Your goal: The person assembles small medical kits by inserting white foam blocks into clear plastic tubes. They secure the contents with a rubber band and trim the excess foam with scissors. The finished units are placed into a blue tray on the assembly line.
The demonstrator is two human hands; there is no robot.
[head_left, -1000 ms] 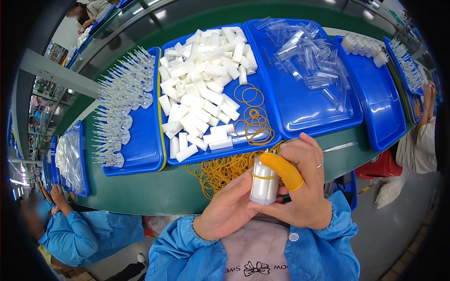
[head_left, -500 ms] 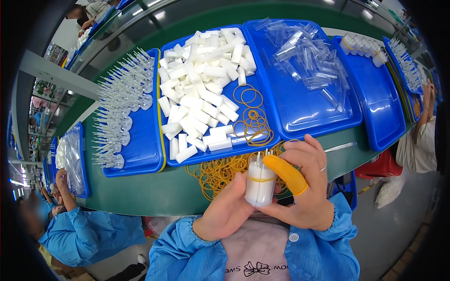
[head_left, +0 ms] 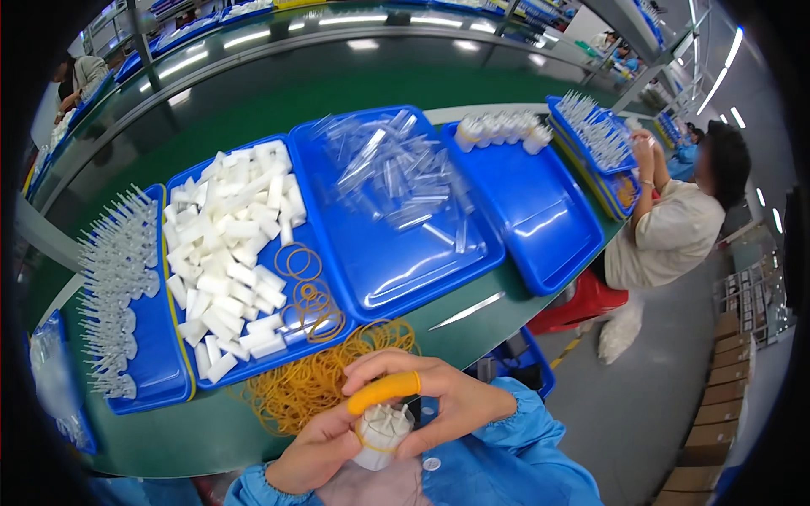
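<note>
Close to my body, both hands hold a short white cylindrical bundle (head_left: 377,445), with thin clear and white prongs sticking out of its top and a yellow rubber band around it. My left hand (head_left: 316,454) grips its left side. Curved over its top and right side is my right hand (head_left: 451,396), with a yellow finger cot (head_left: 386,389) on one finger. Just beyond my hands, a heap of yellow-brown rubber bands (head_left: 291,390) lies on the green table (head_left: 460,333). Part of the bundle's lower end is hidden by my fingers.
Blue trays hold white foam blocks (head_left: 228,253), clear plastic tubes (head_left: 396,169), pronged clear pieces (head_left: 118,304) and finished-looking white bundles (head_left: 498,131). A pair of metal tweezers (head_left: 467,310) lies on the table. A co-worker (head_left: 675,219) sits at the right.
My view has swung to the right, so trays and hands appear further left. The bundle is now seen more from above, and my right hand's covered finger lies across its top.
</note>
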